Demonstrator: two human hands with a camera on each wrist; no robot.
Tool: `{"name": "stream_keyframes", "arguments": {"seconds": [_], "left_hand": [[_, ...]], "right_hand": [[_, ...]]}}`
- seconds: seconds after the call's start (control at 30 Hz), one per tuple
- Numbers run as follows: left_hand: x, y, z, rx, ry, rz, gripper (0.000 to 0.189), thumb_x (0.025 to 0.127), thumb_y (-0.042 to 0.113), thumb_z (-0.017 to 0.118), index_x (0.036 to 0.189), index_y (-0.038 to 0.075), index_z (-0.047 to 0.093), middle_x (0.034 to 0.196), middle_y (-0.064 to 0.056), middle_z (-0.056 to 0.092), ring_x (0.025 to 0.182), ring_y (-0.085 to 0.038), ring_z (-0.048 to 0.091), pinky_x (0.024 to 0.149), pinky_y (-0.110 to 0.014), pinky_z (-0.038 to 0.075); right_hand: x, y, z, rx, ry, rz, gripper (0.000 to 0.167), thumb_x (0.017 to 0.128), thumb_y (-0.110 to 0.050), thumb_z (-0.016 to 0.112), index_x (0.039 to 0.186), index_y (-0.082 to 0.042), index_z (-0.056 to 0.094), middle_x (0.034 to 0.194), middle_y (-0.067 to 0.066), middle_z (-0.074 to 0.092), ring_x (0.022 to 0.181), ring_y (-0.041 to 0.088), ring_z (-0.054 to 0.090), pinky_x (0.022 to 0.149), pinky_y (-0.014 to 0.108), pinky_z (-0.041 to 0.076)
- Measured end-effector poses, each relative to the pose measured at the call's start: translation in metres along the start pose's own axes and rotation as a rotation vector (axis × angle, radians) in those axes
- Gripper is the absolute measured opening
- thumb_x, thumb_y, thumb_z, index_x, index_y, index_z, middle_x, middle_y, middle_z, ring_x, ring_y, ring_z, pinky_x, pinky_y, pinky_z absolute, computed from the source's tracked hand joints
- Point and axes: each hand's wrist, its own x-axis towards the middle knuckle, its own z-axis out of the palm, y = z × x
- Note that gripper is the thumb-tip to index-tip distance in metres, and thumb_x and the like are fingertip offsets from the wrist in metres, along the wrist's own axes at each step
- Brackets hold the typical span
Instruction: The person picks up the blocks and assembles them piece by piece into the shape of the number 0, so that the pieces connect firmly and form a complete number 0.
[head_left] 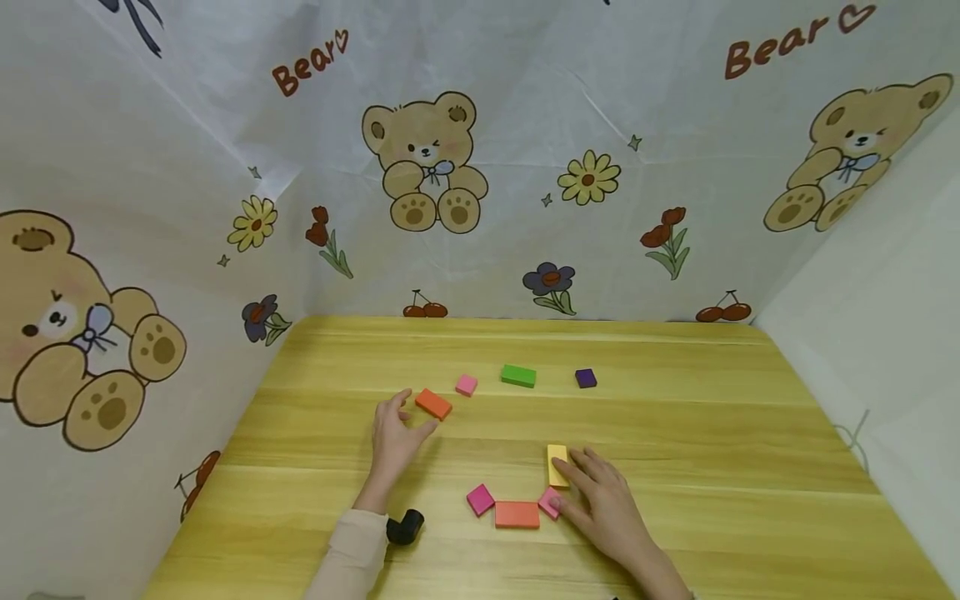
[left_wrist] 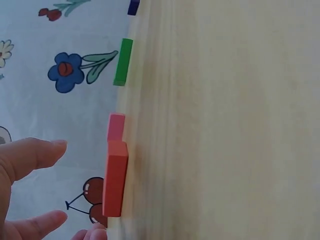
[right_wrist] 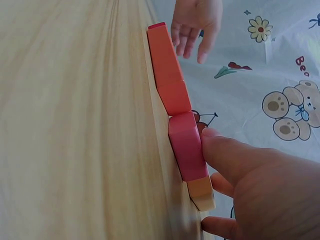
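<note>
My left hand (head_left: 395, 446) has its fingers spread beside an orange block (head_left: 433, 404). A gap shows between its fingertips and that block (left_wrist: 115, 180). With fingers extended, my right hand (head_left: 606, 504) rests at a yellow block (head_left: 557, 465) and a small pink block (head_left: 550, 502). Its thumb touches the pink block (right_wrist: 189, 145), while a finger lies over the yellow one. A reddish-orange block (head_left: 517, 515) lies flat against the pink block, and a magenta block (head_left: 480, 500) stands at its left end. These blocks form a bent row.
Behind, a pink block (head_left: 466, 385), a green block (head_left: 518, 376) and a dark purple block (head_left: 586, 378) lie spread out on the wooden table (head_left: 712, 417). A printed bear cloth (head_left: 510, 250) hangs at the table's back edge. A black device (head_left: 406, 527) sits at my left wrist.
</note>
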Motion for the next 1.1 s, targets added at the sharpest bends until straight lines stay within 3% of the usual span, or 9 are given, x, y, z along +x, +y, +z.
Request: {"name": "stream_keyframes", "arguments": {"seconds": [0.17,0.43,0.8,1.1], "left_hand": [[0.011,-0.008,0.008,-0.002,-0.015,-0.023,0.077,0.077,0.019,0.082,0.143,0.004,0.046,0.125,-0.021,0.046,0.102,-0.032,0.051,0.069,-0.031,0.042],[0.02,-0.012,0.017,-0.025,-0.018,-0.032,0.08,0.077,0.02,0.083,0.145,0.004,0.043,0.134,-0.023,0.042,0.111,-0.037,0.052,0.079,-0.043,0.049],[0.024,-0.019,0.024,-0.008,0.011,-0.057,0.08,0.074,0.019,0.084,0.142,0.0,0.045,0.133,-0.019,0.043,0.11,-0.034,0.053,0.084,-0.045,0.048],[0.022,-0.021,0.028,0.023,0.073,-0.01,0.067,0.072,0.018,0.087,0.128,-0.003,0.056,0.125,-0.018,0.048,0.102,-0.032,0.054,0.081,-0.045,0.047]], "right_hand": [[0.0,-0.001,0.0,-0.001,-0.002,-0.003,0.052,0.084,-0.039,0.075,0.13,-0.016,0.065,0.136,0.018,0.058,0.131,0.045,0.046,0.102,0.067,0.035],[0.0,-0.002,-0.001,-0.001,0.002,-0.002,0.053,0.084,-0.039,0.075,0.13,-0.016,0.064,0.136,0.018,0.058,0.131,0.045,0.046,0.102,0.067,0.036],[-0.001,-0.003,-0.001,0.003,-0.003,0.0,0.053,0.084,-0.038,0.075,0.13,-0.016,0.064,0.136,0.018,0.057,0.131,0.046,0.046,0.101,0.068,0.036],[0.0,-0.003,-0.002,0.004,-0.001,-0.001,0.053,0.083,-0.038,0.075,0.13,-0.016,0.064,0.136,0.018,0.057,0.131,0.045,0.046,0.101,0.068,0.036]]}}
